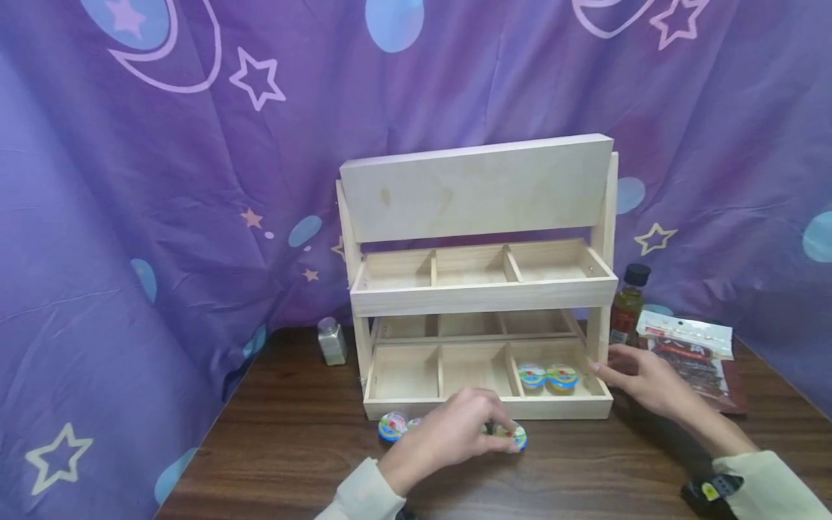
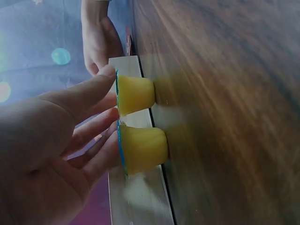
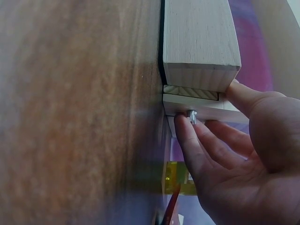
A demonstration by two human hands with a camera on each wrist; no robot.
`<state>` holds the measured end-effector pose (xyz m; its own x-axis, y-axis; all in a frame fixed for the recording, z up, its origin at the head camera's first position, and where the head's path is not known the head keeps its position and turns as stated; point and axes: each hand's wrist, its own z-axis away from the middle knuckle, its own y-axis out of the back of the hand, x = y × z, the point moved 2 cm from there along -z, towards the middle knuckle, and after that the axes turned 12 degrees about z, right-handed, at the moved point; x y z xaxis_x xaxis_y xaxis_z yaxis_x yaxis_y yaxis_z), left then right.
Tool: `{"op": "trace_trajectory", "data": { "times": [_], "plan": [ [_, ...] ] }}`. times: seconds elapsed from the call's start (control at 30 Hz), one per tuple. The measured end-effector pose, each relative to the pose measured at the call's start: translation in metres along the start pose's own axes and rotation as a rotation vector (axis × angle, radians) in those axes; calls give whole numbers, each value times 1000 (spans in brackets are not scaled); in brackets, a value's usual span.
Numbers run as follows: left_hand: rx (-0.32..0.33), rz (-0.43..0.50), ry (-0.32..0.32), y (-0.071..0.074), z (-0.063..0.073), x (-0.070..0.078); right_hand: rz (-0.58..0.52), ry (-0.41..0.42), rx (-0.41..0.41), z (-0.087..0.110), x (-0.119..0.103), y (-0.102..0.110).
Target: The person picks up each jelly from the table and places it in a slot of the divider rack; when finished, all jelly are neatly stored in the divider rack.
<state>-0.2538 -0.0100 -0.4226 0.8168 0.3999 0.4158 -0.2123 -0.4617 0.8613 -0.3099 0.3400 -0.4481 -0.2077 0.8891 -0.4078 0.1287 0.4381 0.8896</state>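
A pale wooden two-tier rack [image 1: 484, 296] with divided trays stands on the table. With thumb and fingertips, my left hand [image 1: 451, 431] pinches the rim of a jelly cup [image 1: 518, 436] in front of the lower tray. The left wrist view shows this yellow cup [image 2: 136, 95] beside a second one [image 2: 144, 149], near my other fingertips. More jelly cups [image 1: 393, 427] sit left of the hand, partly hidden by it. Two jelly cups [image 1: 562, 378] lie in the lower right compartment. My right hand [image 1: 653, 381] holds the rack's right upright [image 3: 206, 107], fingers beside a metal bolt [image 3: 191, 116].
A glass shaker [image 1: 332, 341] stands left of the rack. At the right are a dark-capped bottle [image 1: 627, 307] and a plastic food packet [image 1: 692, 357], close to my right hand. A purple patterned cloth [image 1: 292, 144] hangs behind the table [image 1: 260, 448].
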Motion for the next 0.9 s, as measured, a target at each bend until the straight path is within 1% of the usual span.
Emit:
{"op": "trace_trajectory", "data": {
  "times": [0.2,0.33,0.47,0.57,0.67,0.8,0.9],
  "plan": [
    [-16,41,-7,0,2,1,8,4,-4,-2,-2,0],
    [-20,40,-6,-1,2,1,14,6,0,-3,-1,-1],
    [-30,57,-5,-1,1,1,19,4,1,-3,-1,-1],
    [-40,64,-14,-3,1,1,16,4,3,-2,-1,-1],
    [-44,51,-33,-3,1,2,14,0,1,-1,0,-1],
    [-30,43,-58,-3,-1,3,6,-9,-5,-1,1,-2],
    [-3,84,-54,-2,-4,2,-3,-10,-6,-1,2,-2]
  ]
}}
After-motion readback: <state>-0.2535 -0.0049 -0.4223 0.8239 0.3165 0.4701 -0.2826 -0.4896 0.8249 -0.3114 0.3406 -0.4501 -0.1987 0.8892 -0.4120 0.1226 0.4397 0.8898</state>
